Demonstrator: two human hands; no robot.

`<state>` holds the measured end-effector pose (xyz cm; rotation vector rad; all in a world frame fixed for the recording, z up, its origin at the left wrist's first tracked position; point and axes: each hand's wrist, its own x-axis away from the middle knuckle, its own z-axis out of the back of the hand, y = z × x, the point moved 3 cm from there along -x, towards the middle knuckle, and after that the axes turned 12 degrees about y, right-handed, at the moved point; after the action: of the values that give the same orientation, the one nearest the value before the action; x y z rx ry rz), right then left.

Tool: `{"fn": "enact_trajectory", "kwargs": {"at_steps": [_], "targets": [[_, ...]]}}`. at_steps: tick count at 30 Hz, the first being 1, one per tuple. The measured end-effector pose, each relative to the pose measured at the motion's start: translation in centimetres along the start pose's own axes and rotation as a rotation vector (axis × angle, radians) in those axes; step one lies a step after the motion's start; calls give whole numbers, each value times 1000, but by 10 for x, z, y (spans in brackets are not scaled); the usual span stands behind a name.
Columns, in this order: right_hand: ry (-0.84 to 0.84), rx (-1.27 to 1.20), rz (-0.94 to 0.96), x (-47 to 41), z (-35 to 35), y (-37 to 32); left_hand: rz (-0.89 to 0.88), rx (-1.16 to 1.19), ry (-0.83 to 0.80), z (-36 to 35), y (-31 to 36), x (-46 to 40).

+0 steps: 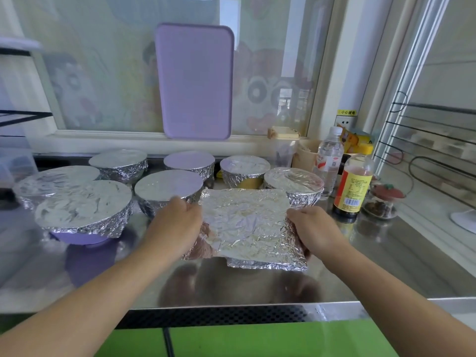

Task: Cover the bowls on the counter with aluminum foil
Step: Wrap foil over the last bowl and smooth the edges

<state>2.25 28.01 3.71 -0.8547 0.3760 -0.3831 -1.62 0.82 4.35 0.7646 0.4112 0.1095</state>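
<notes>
A person's two bare arms reached in from the bottom of the frame over a shiny stainless-steel worktop point(386, 253). Between the hands, at centre frame, lay a crinkled rectangular sheet of aluminium foil point(244, 222), draped over something beneath it, presumably the last bowl, which was hidden. The left hand point(177, 222) gripped the sheet's left edge with fingers curled under the foil. The right hand point(311, 230) held the right edge the same way, thumb on top and fingers tucked beneath.

Seven round foil-covered bowls point(168, 185) stood in the left and middle of the frame behind the sheet, their wraps crimped down the sides. The nearest on the left was a lilac plastic bowl point(85, 237). One wrapped bowl sat just beside the right hand.

In the right of the frame stood a clear plastic water bottle with a white cap point(329, 158) and a dark sauce bottle with a yellow and red label point(353, 186). A lilac rectangular tray point(195, 81) leaned against the window at upper centre.

The risks, as a judgement: the foil already looked heavily creased, so pulling the edges down hard could have torn it. The sheet looked off-centre towards the viewer, so the far rim might have stayed exposed. A wide sweep of the right elbow could have knocked the bottles.
</notes>
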Motion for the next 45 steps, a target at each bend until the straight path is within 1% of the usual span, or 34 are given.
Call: {"fn": "enact_trajectory", "kwargs": {"at_steps": [2,3,4,5,6,8,9,11,13,14,15,16,17,18,19,22,29,32,34,38,40,42,45], "targets": [[74,164,78,-2,8,-6,-240,-145,165,13,15,3],[142,249,152,-3,12,-12,-372,-136,228,16,25,4],[206,297,245,-2,15,-20,-484,-108,233,17,36,5],[245,288,349,1,15,-30,-562,-86,174,12,45,3],[246,256,448,4,12,-41,-603,-83,81,4,53,3],[146,229,589,9,-2,-57,-657,-147,-105,-22,61,4],[70,240,620,10,-11,-61,-680,-185,-172,-34,60,3],[-28,348,685,8,-32,-62,-715,-293,-264,-54,55,2],[-105,357,709,5,-47,-58,-748,-404,-295,-68,46,-2],[-171,399,706,3,-54,-53,-761,-455,-309,-72,43,-2],[-205,453,750,-1,-61,-45,-765,-495,-328,-75,41,-2],[-191,497,806,-6,-66,-38,-758,-514,-343,-75,41,0],[-165,557,846,-6,-68,-36,-744,-516,-351,-75,41,2],[-99,604,910,-5,-70,-34,-725,-514,-357,-75,42,4],[-59,623,944,-4,-69,-34,-707,-508,-361,-74,42,6],[-32,673,985,-1,-67,-33,-698,-487,-364,-75,40,3],[-111,684,970,-11,-71,-38,-795,-468,-296,-78,33,-1],[-88,658,989,-16,-75,-36,-803,-507,-305,-76,35,4],[-79,638,950,-18,-77,-33,-805,-501,-300,-75,35,2],[-76,580,850,-17,-75,-35,-653,-256,-257,-67,41,-6],[-84,558,829,-17,-71,-39,-590,-146,-203,-67,46,-9],[-110,538,800,-17,-69,-45,-562,-104,-138,-69,47,-9],[-146,490,772,-19,-70,-51,-533,-75,-143,-68,45,-4]]}}
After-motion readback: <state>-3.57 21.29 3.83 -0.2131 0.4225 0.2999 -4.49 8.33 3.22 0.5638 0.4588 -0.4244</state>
